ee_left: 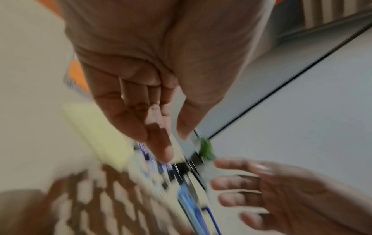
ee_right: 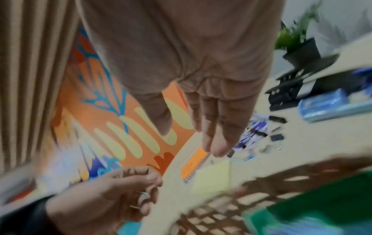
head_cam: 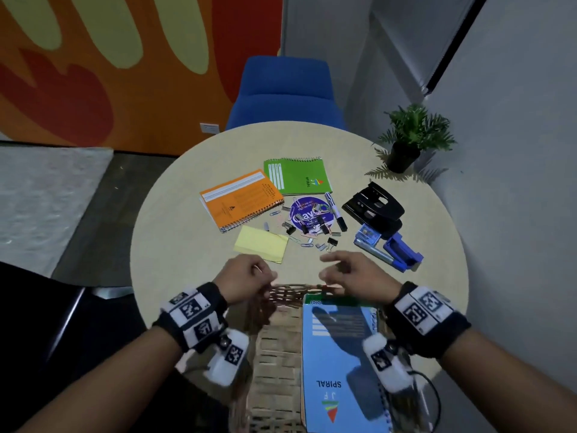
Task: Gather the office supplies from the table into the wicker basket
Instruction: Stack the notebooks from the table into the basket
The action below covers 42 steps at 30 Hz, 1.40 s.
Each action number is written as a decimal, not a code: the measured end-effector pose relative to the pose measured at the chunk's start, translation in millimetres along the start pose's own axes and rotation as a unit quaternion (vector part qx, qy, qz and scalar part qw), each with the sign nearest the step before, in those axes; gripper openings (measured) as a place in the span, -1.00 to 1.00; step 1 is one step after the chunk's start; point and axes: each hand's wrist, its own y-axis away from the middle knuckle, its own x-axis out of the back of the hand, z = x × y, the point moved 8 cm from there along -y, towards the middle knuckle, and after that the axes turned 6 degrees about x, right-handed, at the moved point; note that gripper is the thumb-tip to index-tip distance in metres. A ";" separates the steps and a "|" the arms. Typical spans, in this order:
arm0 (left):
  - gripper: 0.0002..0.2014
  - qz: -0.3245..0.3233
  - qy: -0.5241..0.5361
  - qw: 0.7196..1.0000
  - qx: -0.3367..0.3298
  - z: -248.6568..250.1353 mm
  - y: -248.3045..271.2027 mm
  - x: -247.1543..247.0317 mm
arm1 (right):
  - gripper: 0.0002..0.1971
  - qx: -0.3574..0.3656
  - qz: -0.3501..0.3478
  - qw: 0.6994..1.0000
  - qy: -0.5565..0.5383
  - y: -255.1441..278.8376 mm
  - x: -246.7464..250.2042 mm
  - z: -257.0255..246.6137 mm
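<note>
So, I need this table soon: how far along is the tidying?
Early. Done: a blue spiral notebook lies in the wicker basket. In hand: the left hand pinches small paper clips; the right hand is empty. Left: orange notebook, green notebook, hole punch, stapler, marker, clips.

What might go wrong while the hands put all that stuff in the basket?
The tiny paper clips lie scattered on the table; some could slip through the wicker basket weave. The left hand pinches something small over the rim, which might drop outside. The blue notebook already fills one side, so the bulky hole punch may fit badly.
</note>
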 end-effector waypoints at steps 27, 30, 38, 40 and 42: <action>-0.57 0.130 -0.281 0.944 0.119 -107.7 -227.5 149.8 | -0.78 -0.114 0.170 0.970 -0.133 -232.6 -113.2 -25.8; -0.56 0.106 -0.235 0.958 0.123 -113.8 -201.9 146.4 | -0.77 -0.041 0.150 0.988 -0.020 -227.9 -99.5 -46.1; -0.63 -0.010 0.345 0.936 0.066 -55.9 -101.0 108.0 | -0.81 0.163 0.002 0.985 -0.053 -128.5 -58.8 -114.8; -0.75 -0.008 0.351 0.936 0.030 -31.4 -70.0 99.2 | -0.91 0.162 0.013 0.986 -0.045 -92.3 -33.1 -108.4; -0.81 -0.004 0.307 0.951 -0.024 -9.3 -43.0 87.1 | -0.77 0.147 0.035 0.988 -0.020 -54.1 -3.5 -93.0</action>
